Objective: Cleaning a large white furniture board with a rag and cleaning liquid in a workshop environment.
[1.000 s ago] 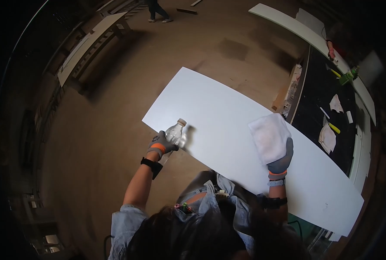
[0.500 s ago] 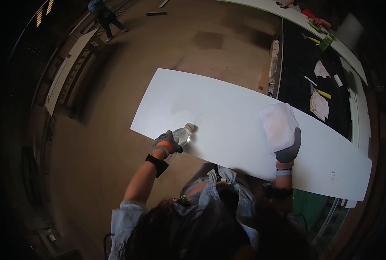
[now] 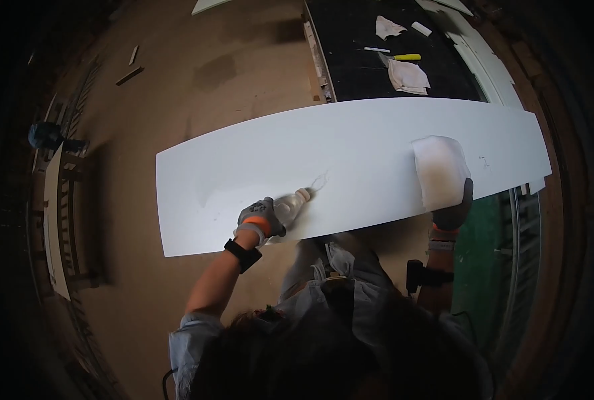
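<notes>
A long white panel [image 3: 370, 127] lies across in front of me. My left hand [image 3: 261, 217], in a grey and orange work glove, is closed round a clear plastic bottle [image 3: 287, 209]. The bottle is tipped over the panel, its pale cap end pointing right and away from me, beside a small wet-looking loop on the surface. My right hand [image 3: 454, 210], gloved the same way, grips the near right edge of a folded white cloth [image 3: 441, 172] with a brownish patch. The cloth is over the panel's right part; whether it presses on the surface I cannot tell.
Beyond the panel stands a black-topped table [image 3: 350, 73] with a yellow-handled scraper [image 3: 407, 57], a cloth pad [image 3: 409, 77], another rag [image 3: 389, 27] and a white block [image 3: 421, 29]. A person [image 3: 45, 136] is at the far left, near a pale board [image 3: 55, 227]. Green sheeting [image 3: 480, 260] hangs at right.
My view has turned to the right, so the panel and table appear swung round. Both hands keep their hold on bottle and cloth. A wet-looking loop now shows more clearly by the bottle's cap.
</notes>
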{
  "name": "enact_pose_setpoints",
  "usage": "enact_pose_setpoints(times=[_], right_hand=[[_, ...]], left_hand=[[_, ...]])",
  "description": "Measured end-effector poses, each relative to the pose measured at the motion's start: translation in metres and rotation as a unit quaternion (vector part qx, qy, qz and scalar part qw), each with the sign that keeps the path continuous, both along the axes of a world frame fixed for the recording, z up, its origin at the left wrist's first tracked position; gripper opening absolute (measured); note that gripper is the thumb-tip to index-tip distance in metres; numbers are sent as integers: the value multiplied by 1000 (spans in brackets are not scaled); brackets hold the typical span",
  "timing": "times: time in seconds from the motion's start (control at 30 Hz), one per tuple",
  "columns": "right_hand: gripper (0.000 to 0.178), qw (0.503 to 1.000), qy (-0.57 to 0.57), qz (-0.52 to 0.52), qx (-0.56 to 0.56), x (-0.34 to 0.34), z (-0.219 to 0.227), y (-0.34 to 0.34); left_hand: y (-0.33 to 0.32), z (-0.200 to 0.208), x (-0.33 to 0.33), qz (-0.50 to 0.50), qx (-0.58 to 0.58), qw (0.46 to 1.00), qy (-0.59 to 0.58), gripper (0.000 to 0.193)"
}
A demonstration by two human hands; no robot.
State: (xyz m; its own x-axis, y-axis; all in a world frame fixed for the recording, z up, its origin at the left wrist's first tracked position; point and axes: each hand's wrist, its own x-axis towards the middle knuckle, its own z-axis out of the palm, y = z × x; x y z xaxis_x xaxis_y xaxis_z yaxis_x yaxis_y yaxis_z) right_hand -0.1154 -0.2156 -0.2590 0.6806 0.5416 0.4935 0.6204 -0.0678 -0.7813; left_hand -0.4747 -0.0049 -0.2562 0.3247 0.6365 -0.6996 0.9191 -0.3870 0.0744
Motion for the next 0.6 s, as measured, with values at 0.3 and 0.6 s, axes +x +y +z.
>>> enact_pose_setpoints(times=[0.3, 0.6], right_hand=[[56, 847, 398, 27, 350, 47, 26, -97], [57, 711, 428, 193, 523, 172, 1, -190]], left_hand=[[2, 8, 117, -126, 13, 992, -27, 72], [-42, -3, 256, -161, 2, 986, -40, 87]])
